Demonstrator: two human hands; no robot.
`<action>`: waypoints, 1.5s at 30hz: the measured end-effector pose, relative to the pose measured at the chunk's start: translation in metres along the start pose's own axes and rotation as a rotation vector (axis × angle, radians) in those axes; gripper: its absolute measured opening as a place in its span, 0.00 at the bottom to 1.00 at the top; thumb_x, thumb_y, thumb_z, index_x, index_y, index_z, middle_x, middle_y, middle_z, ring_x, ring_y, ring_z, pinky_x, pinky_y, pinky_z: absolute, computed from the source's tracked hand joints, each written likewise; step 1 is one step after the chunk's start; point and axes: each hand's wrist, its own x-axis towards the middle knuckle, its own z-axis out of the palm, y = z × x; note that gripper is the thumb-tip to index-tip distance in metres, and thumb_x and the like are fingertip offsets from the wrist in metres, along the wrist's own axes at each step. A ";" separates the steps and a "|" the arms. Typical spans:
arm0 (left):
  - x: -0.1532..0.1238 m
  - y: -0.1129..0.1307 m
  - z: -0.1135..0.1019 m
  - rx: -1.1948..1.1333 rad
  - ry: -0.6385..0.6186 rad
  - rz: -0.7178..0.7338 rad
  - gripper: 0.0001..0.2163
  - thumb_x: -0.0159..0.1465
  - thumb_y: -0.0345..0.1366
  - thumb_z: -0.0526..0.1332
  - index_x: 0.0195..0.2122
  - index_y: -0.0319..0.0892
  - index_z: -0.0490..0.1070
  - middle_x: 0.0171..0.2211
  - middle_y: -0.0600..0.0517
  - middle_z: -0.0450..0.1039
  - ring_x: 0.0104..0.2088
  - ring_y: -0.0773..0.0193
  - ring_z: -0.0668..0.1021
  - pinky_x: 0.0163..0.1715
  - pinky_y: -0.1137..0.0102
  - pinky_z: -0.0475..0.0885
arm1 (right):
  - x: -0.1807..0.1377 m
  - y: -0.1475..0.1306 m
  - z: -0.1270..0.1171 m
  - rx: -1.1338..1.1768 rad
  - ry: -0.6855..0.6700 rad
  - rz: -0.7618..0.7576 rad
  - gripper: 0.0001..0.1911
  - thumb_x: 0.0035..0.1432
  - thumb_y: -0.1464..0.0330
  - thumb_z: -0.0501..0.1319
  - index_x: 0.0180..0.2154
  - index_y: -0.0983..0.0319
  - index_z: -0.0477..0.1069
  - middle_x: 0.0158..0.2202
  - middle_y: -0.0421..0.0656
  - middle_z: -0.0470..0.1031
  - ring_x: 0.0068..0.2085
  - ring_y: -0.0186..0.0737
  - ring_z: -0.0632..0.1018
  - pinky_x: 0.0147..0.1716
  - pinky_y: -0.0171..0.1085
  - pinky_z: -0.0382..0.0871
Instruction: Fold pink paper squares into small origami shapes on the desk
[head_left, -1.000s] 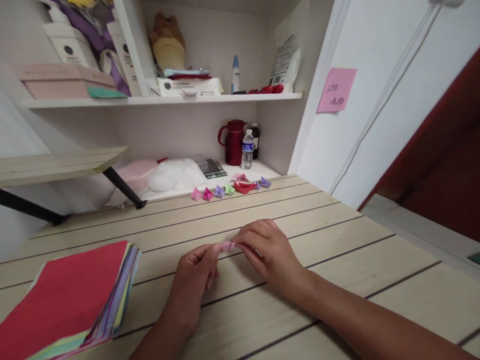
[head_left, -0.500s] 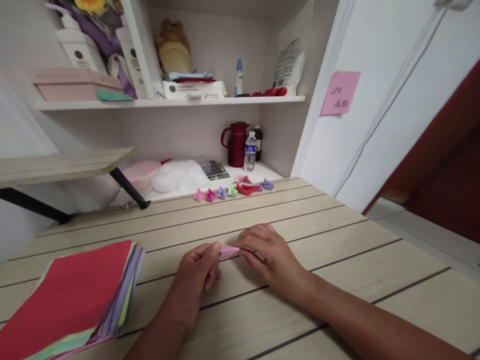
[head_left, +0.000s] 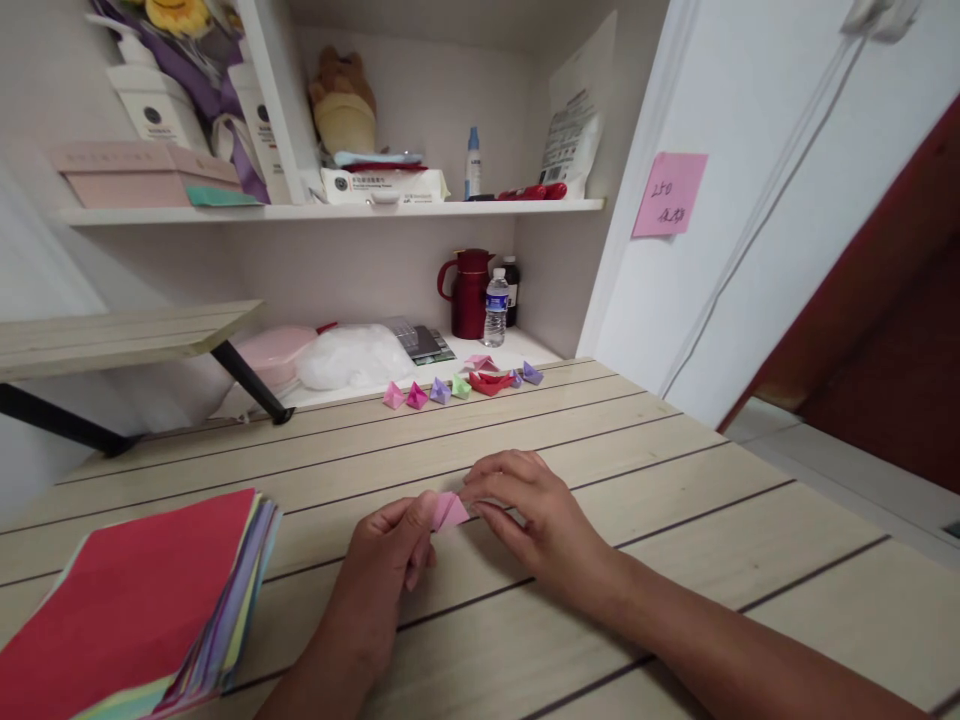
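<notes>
Above the slatted tabletop, my left hand [head_left: 394,555] pinches a small piece of folded pink paper [head_left: 450,511] between thumb and fingers. The paper's flat, creased face shows, with a pointed corner to the right. My right hand [head_left: 529,505] is close by that corner, thumb and fingers apart; whether a fingertip touches the paper is hard to tell. Beyond my hands, several small folded paper pieces stand in a row, among them a red paper boat [head_left: 490,383], a green one [head_left: 460,387] and a magenta one [head_left: 417,396].
A stack of coloured paper [head_left: 142,590], red on top, lies at the left. Behind the table are a clear plastic bag [head_left: 354,357], a dark red jug [head_left: 470,295] and a water bottle [head_left: 496,308]. A small raised shelf [head_left: 127,335] juts in from the left.
The pink paper has turned from a narrow edge view to show its wider face. My right thumb and fingers have parted at its right tip. The view has shifted slightly.
</notes>
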 end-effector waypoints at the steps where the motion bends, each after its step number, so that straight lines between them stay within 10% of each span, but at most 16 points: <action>1: 0.000 0.000 -0.001 -0.024 0.000 0.001 0.22 0.59 0.51 0.63 0.16 0.45 0.59 0.12 0.60 0.55 0.21 0.68 0.61 0.28 0.71 0.58 | 0.000 -0.001 0.000 0.023 0.015 0.016 0.11 0.63 0.77 0.59 0.42 0.58 0.75 0.43 0.43 0.76 0.45 0.41 0.75 0.46 0.42 0.64; 10: -0.002 0.002 0.003 -0.016 0.062 0.029 0.23 0.58 0.55 0.63 0.16 0.45 0.61 0.13 0.59 0.56 0.24 0.66 0.63 0.29 0.71 0.57 | 0.002 -0.005 -0.003 0.241 0.050 0.248 0.11 0.62 0.70 0.63 0.47 0.57 0.74 0.43 0.44 0.74 0.47 0.42 0.74 0.45 0.40 0.70; 35: -0.005 0.002 0.008 0.084 -0.083 0.113 0.10 0.58 0.44 0.66 0.26 0.44 0.75 0.26 0.55 0.71 0.35 0.62 0.70 0.44 0.70 0.65 | -0.001 -0.010 0.011 0.454 0.076 0.278 0.16 0.55 0.79 0.62 0.44 0.57 0.75 0.43 0.42 0.71 0.42 0.36 0.75 0.42 0.37 0.71; 45: 0.001 -0.003 0.001 -0.227 -0.025 0.059 0.15 0.61 0.47 0.64 0.25 0.42 0.70 0.26 0.55 0.66 0.32 0.65 0.67 0.38 0.70 0.65 | 0.001 -0.006 0.013 1.269 0.033 0.890 0.36 0.41 0.66 0.77 0.52 0.58 0.67 0.47 0.44 0.74 0.39 0.36 0.78 0.45 0.39 0.70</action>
